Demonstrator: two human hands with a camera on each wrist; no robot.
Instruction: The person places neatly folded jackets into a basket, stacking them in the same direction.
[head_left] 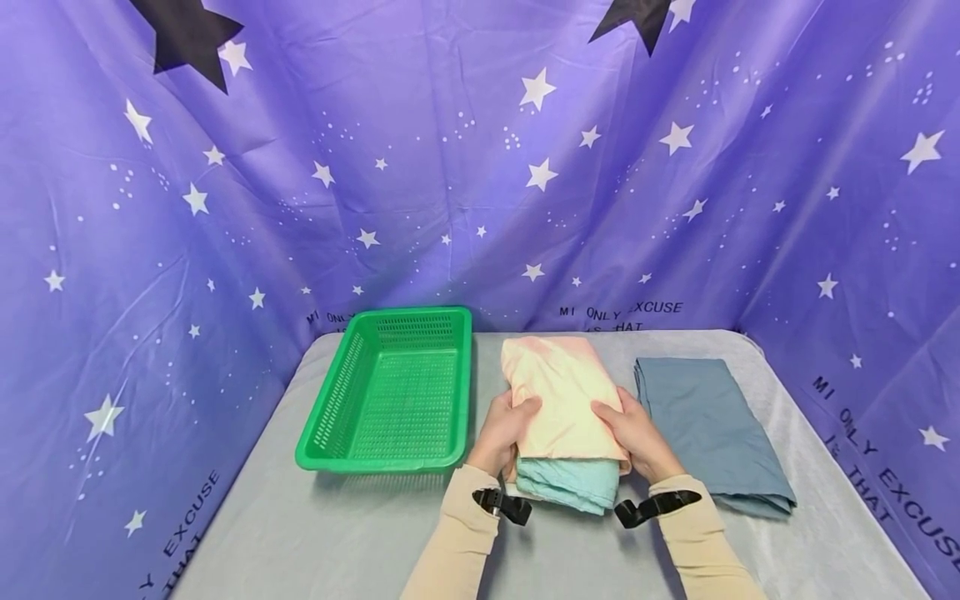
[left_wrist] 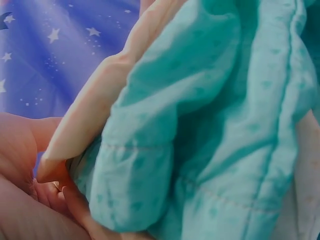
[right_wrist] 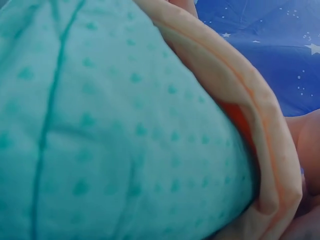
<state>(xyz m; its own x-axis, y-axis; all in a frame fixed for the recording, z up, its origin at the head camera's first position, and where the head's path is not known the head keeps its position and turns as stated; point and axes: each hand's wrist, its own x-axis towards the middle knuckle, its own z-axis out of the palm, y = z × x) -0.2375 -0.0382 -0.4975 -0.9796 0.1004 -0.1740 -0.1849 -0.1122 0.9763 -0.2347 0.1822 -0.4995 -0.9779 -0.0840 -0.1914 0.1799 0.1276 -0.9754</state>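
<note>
A folded peach cloth (head_left: 566, 383) is held in front of the person, over the table's middle. From its near end sticks out a folded teal cloth (head_left: 572, 483), wrapped inside the peach one. My left hand (head_left: 502, 429) grips the bundle's left edge, thumb on top and fingers underneath. At the opposite edge my right hand (head_left: 637, 429) holds it the same way. In the left wrist view the teal cloth (left_wrist: 140, 175) shows stitched, layered folds. In the right wrist view a peach edge (right_wrist: 265, 125) curves around the heart-patterned teal fabric.
A green plastic basket (head_left: 463, 392) with perforated walls stands on the left, with nothing in it. To the right lies a folded blue-grey cloth (head_left: 712, 425). A light grey cover (head_left: 360, 533) lies over the table, and a purple star-printed curtain (head_left: 450, 167) surrounds it.
</note>
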